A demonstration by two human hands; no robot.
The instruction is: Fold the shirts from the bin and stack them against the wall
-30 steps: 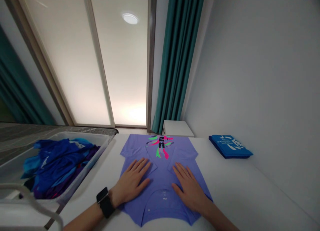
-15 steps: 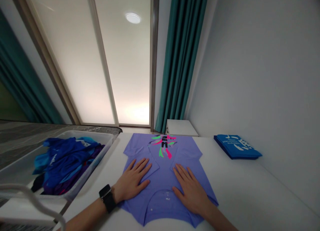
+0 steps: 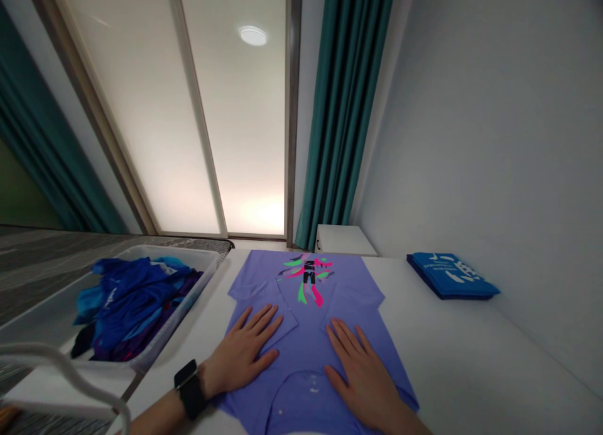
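Single head-worn camera, set at the person's own viewpoint above the white table (image 3: 452,366), facing forward and down along its length. Near range at the bottom of the frame: the left hand (image 3: 240,353), right hand (image 3: 360,378) and purple shirt (image 3: 306,297) sit lower centre, forearms entering from the bottom edge. Wide field beyond: frosted glass panel (image 3: 198,121) upper left, teal curtain (image 3: 346,108) upper centre, grey wall (image 3: 494,139) right, all farther off and leaning inward.

The shirt (image 3: 301,353) is matt cloth, the tabletop (image 3: 461,359) smooth, the bin (image 3: 181,312) glossy plastic.
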